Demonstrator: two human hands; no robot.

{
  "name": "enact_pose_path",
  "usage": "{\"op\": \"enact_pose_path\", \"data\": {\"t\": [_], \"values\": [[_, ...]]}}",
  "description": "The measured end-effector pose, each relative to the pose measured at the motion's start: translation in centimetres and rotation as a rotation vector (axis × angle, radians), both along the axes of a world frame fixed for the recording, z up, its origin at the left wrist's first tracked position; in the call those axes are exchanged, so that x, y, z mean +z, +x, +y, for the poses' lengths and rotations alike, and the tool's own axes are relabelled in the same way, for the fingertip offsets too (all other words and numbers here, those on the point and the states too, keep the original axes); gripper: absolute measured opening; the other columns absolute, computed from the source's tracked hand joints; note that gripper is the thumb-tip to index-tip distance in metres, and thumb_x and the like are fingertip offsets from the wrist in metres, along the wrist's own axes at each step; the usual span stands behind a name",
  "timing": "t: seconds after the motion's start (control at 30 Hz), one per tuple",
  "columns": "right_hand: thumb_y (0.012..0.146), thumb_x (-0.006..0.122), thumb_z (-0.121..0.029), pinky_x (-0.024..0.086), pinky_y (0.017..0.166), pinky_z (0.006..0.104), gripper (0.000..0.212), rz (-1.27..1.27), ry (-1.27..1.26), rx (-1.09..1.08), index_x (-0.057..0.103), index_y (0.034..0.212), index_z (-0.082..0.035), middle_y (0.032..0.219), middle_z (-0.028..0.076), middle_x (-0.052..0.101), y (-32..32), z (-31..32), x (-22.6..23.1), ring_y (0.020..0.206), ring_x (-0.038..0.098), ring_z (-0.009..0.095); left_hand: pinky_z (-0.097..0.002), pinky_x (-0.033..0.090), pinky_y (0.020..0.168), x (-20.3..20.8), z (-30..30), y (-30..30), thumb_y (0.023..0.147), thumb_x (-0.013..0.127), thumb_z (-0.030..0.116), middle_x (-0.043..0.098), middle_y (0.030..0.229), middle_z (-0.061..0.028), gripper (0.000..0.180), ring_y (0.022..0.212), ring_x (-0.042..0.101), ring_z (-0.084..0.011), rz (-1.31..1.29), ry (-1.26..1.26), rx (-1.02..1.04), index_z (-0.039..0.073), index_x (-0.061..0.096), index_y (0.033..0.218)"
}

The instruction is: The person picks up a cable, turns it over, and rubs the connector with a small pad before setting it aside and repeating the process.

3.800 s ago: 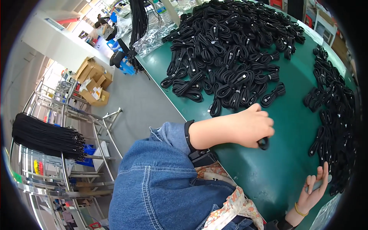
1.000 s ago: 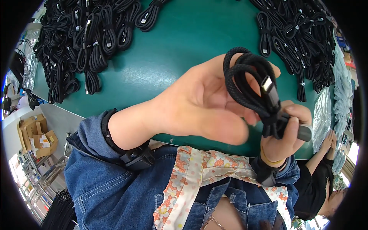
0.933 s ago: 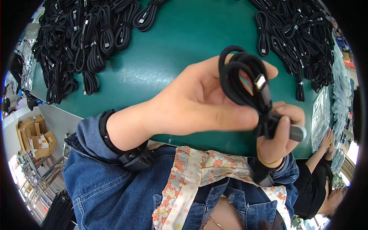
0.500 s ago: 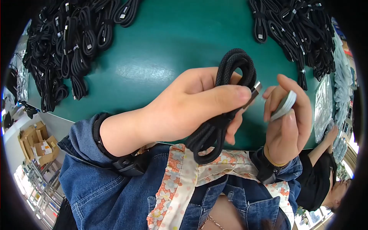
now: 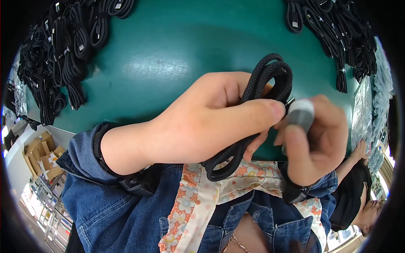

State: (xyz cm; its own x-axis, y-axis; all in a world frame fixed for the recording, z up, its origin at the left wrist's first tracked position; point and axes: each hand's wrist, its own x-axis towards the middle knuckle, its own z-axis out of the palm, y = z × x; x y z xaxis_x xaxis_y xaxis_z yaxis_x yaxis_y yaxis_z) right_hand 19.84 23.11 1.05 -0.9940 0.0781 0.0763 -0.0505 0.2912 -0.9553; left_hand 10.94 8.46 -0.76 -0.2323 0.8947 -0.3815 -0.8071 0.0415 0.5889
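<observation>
My left hand (image 5: pixel 206 116) is closed round the middle of a coiled black braided cable (image 5: pixel 280 78), folded into a loop above the thumb and a smaller loop below the hand. A metal connector end (image 5: pixel 290 101) sticks out just past the thumb tip. My right hand (image 5: pixel 322 139) pinches a small grey and white pad (image 5: pixel 301 113) between thumb and fingers. Motion blurs the pad, so its exact kind is unclear. It is right beside the connector; whether they touch I cannot tell.
Heaps of similar bundled black cables lie on the green table (image 5: pixel 177 38), one pile (image 5: pixel 63 55) at the far left, another (image 5: pixel 333 36) at the far right. Clear plastic bags (image 5: pixel 360 111) lie along the right edge. Cardboard boxes (image 5: pixel 42 156) stand at the left; a co-worker (image 5: pixel 358 185) is at the right.
My right hand has moved left with the pad, bringing it up to the connector. The coiled cable in my left hand has shifted slightly right.
</observation>
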Motion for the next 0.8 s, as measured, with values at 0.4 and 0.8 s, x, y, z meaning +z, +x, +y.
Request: {"op": "enact_pose_path", "data": {"t": [0.4, 0.8], "values": [[0.076, 0.044, -0.003, 0.039, 0.045, 0.0222, 0.035, 0.172, 0.208, -0.053, 0.033, 0.108, 0.006, 0.063, 0.011, 0.049, -0.1, 0.8, -0.6, 0.044, 0.046, 0.013, -0.0234, 0.038, 0.045, -0.5, 0.1, 0.3, 0.081, 0.043, 0.02, 0.045, 0.063, -0.0074, 0.023, 0.049, 0.046, -0.0121, -0.032, 0.008, -0.016, -0.003, 0.043, 0.078], [0.08, 0.041, -0.011, 0.035, 0.043, 0.0257, 0.041, 0.291, -0.041, -0.068, 0.028, 0.115, 0.006, 0.065, 0.011, 0.048, -0.5, 1.0, -1.2, 0.044, 0.044, 0.012, -0.0256, 0.038, 0.046, -0.4, -0.6, 0.1, 0.079, 0.044, 0.014, 0.045, 0.064, -0.0075, 0.017, 0.051, 0.047, -0.0131, -0.225, 0.106, 0.013, -0.003, 0.043, 0.082]]}}
